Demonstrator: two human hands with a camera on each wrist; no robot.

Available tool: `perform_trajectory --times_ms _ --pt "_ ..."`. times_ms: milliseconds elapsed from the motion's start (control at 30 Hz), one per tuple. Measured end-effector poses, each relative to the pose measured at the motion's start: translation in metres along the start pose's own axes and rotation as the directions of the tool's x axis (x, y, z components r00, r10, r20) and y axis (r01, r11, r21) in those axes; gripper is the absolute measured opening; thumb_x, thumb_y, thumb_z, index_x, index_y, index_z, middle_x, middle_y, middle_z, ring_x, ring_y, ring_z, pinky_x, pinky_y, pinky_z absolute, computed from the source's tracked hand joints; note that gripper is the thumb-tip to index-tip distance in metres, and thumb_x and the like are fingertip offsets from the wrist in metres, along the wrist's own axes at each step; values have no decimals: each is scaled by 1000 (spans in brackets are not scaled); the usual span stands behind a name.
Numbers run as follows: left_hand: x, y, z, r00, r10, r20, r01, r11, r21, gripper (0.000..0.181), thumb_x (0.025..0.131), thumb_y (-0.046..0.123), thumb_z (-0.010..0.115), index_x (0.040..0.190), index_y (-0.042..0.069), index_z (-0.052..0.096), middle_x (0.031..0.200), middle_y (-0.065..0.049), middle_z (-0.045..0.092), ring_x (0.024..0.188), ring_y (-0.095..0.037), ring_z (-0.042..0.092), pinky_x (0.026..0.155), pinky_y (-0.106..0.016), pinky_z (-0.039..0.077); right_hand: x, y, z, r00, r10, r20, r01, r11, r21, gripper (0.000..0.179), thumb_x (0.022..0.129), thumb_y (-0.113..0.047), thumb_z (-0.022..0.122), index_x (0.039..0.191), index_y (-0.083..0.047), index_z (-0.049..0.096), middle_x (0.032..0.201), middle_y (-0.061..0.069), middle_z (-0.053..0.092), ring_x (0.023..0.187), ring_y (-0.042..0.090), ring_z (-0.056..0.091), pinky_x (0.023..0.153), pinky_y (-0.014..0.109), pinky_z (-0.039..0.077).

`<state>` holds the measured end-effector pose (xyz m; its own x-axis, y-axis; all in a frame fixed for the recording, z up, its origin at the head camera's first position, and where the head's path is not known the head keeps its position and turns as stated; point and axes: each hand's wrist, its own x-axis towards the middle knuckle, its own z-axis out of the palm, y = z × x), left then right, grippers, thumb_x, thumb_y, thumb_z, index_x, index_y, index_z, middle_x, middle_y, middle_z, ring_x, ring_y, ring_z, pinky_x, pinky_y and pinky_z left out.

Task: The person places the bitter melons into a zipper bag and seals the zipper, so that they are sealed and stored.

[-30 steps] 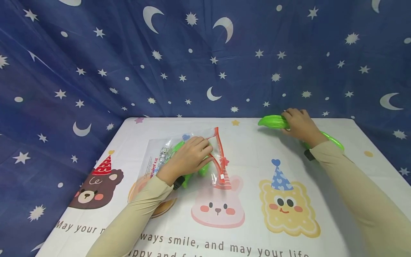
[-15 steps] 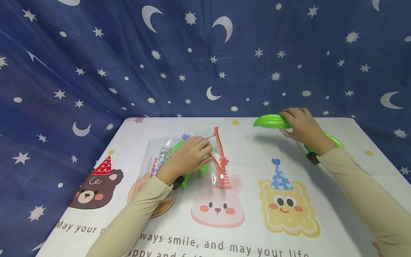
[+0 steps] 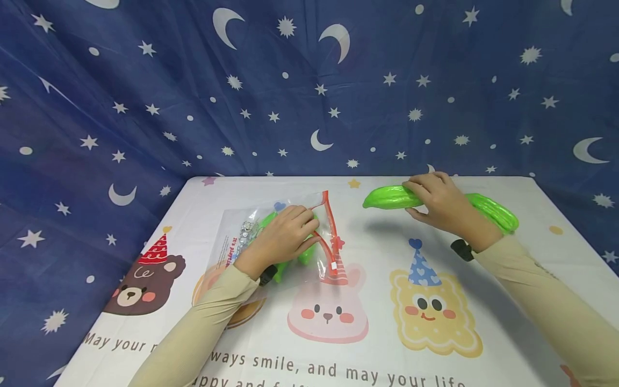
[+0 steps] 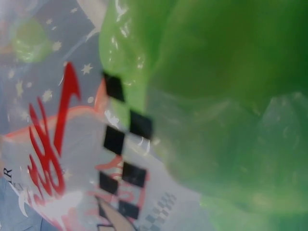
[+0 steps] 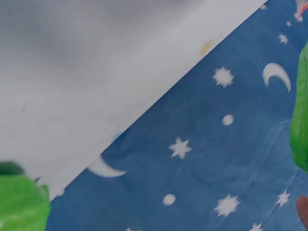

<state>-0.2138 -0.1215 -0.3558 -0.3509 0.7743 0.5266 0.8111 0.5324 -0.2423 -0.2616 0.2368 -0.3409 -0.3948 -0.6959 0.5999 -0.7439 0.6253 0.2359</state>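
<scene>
My left hand (image 3: 282,236) grips a clear plastic zip bag (image 3: 226,223) at its red-edged mouth, which gapes to the right. Inside the bag lie glossy green items (image 3: 306,256); they fill much of the left wrist view, pressed behind the printed plastic (image 4: 231,154). In my right hand (image 3: 441,208) is a long, ridged, glossy green toy vegetable (image 3: 390,197), held by one end above the table, its pointed end toward the bag. A similar green vegetable (image 3: 498,212) lies at the right, partly behind my right wrist. The right wrist view shows the held vegetable (image 5: 301,113) at its right edge.
The table wears a white cloth (image 3: 382,301) printed with cartoon figures and lettering. A dark blue curtain (image 3: 271,70) with moons and stars rises behind it and at the left. Small black devices (image 3: 462,250) sit at both wrists.
My right hand has lifted the green toy vegetable and carried it left and slightly nearer, uncovering more of the one on the table. My left hand stays on the bag.
</scene>
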Motion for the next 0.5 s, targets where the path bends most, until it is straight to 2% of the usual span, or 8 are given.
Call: perform_trajectory --times_ms 300,500 --pt "0 1 -2 1000 -2 3 2 1000 2 20 85 25 68 88 8 58 86 -3 56 84 -19 52 84 -31 46 9 -29 11 996 -85 -32 88 993 76 57 61 -17 83 109 2 61 99 17 60 92 32 58 84 52 45" --pt "1 3 -5 1000 3 0 -3 1000 -1 20 84 24 69 87 8 57 85 -3 55 81 -19 50 82 -32 46 15 -44 17 995 -93 -28 95 988 118 58 61 -20 85 110 1 62 100 15 61 93 30 58 86 49 45"
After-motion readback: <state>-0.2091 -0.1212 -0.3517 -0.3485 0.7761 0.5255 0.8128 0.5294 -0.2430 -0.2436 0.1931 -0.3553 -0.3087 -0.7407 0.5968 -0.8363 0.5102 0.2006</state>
